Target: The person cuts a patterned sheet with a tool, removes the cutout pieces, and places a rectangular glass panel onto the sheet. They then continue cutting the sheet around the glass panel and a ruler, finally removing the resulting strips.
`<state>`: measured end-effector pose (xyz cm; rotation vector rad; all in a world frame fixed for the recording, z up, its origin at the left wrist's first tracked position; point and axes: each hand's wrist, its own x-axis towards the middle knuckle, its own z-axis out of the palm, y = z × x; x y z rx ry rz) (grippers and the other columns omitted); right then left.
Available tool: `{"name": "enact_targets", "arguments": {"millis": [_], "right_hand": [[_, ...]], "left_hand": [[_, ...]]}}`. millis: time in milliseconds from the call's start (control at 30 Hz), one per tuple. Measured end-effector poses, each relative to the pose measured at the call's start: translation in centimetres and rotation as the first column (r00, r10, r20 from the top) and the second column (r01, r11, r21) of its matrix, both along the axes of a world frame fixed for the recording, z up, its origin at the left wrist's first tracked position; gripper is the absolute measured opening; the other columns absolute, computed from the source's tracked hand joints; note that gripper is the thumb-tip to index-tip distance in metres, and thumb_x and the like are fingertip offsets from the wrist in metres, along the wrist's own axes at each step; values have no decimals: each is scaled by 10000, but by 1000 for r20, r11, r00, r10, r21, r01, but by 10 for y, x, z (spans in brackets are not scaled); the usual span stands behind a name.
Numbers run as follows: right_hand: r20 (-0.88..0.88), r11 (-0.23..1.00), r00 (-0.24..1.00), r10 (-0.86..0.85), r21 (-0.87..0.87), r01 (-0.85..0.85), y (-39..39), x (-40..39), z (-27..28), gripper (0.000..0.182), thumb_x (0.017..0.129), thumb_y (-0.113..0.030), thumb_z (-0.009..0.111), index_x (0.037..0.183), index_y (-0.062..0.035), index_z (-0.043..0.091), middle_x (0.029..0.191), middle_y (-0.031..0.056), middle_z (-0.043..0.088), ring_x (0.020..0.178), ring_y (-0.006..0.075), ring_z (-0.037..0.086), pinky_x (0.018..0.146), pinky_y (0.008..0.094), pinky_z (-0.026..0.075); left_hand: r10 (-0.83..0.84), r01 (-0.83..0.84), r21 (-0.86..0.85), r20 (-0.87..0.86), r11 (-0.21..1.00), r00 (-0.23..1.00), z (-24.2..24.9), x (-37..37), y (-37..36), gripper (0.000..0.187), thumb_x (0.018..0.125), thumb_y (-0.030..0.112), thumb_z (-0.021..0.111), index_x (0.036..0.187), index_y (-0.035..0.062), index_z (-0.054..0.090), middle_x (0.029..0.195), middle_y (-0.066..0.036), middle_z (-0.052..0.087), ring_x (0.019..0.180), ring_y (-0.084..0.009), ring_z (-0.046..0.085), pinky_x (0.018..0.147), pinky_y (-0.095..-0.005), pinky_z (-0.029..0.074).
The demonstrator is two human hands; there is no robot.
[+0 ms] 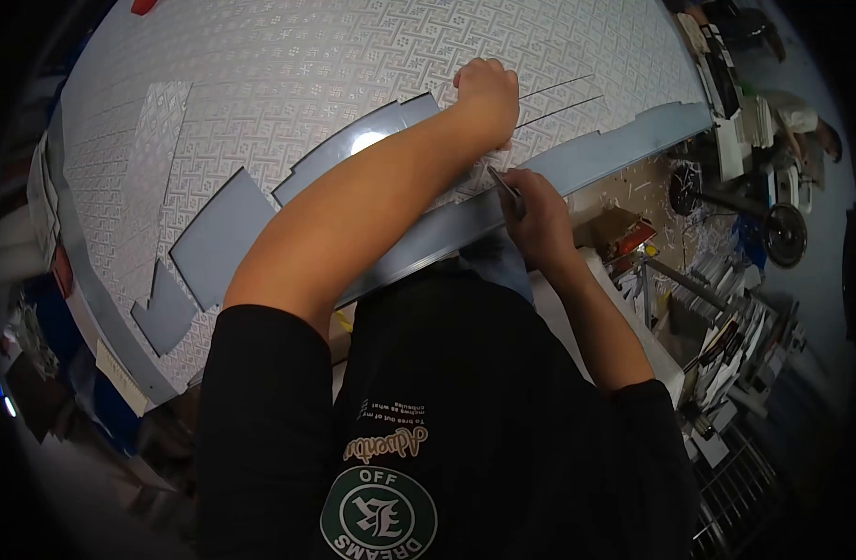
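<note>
My left hand (pixel 488 93) is closed in a fist low over a large patterned white sheet (pixel 353 56), its forearm crossing in front of me; whatever its curled fingers hold is hidden. Nearer to my body, my right hand (pixel 542 219) grips a slim grey tool (pixel 506 190) that resembles a utility knife, its tip pointing up and left. Two thin dark slits (pixel 558 110) run across the sheet to the right of my left hand. Smooth grey areas with angular outlines, one a four-sided patch (pixel 224 238), show left of my forearm.
A smooth grey strip (pixel 624 145) runs along the table's near edge. A narrow patterned strip (pixel 153 149) lies on the left. Below the table at right are paper scraps (pixel 638 191), stacked sheets (pixel 708 289) and a round black wheel-like part (pixel 784 233). Another person (pixel 806 121) is at far right.
</note>
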<state>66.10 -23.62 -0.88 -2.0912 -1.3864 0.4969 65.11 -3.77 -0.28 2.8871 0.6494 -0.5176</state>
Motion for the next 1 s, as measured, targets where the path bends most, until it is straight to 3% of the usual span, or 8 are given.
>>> {"name": "enact_targets", "arguments": {"millis": [200,367,467,533,567,633,733,1000], "right_hand": [[52,986,995,-85,-139,91,4,-8,4,182,896,-70,701,1039,-37,594,907,181,637,877,419,631,739,499,500],[66,984,992,-103,151,92,23,-13,-18,172,885,-54,715,1026,-34,619,921,187,653,883,418,648,755,462,524],[107,968,990,-96,240,68,56,-15,-25,214,858,-43,722,973,-38,543,873,165,629,867,401,623,753,486,509],[97,981,990,-101,178,83,60,-14,-20,188,870,-54,716,978,-35,563,895,172,646,878,405,638,766,476,515],[85,990,991,-101,106,92,61,-13,-18,165,881,-66,710,982,-33,583,917,179,662,890,408,653,779,466,520],[91,989,990,-103,113,92,63,-14,-14,191,866,-49,715,970,-38,555,894,167,647,873,399,640,765,478,518],[89,986,991,-101,142,88,79,-14,-15,221,852,-32,719,963,-45,528,876,155,635,856,387,629,749,491,514],[44,964,991,-127,242,113,127,-14,-34,217,854,-36,721,983,-42,547,915,157,652,868,388,631,762,483,518]], "left_hand": [[-60,57,-117,-30,992,998,14,5,13,1005,590,573,956,1311,-7,565,1271,-187,652,1197,-337,649,976,-392,548],[-111,105,-128,-42,986,993,11,6,17,970,614,517,963,1319,-23,574,1296,-201,642,1203,-338,657,960,-408,563],[-97,93,-84,-43,992,994,-4,18,29,808,648,399,956,1291,25,639,1202,-162,696,1149,-327,685,939,-405,571],[-353,304,-233,-205,924,913,-11,33,52,509,666,235,917,1107,85,713,1023,-133,736,1046,-319,711,861,-413,576],[-356,309,-231,-202,923,912,-14,32,63,509,666,235,917,1107,85,713,1023,-133,736,1046,-319,711,861,-413,576],[-515,514,-261,72,817,854,-20,26,86,341,646,137,888,916,87,686,873,-120,724,916,-316,707,757,-441,549],[-515,532,-402,160,745,842,-27,28,101,305,636,79,850,825,66,611,830,-111,696,817,-303,665,683,-453,504],[-493,515,-459,177,724,852,-29,32,109,275,652,68,821,824,76,607,780,-92,651,754,-291,619,670,-418,487]]}}
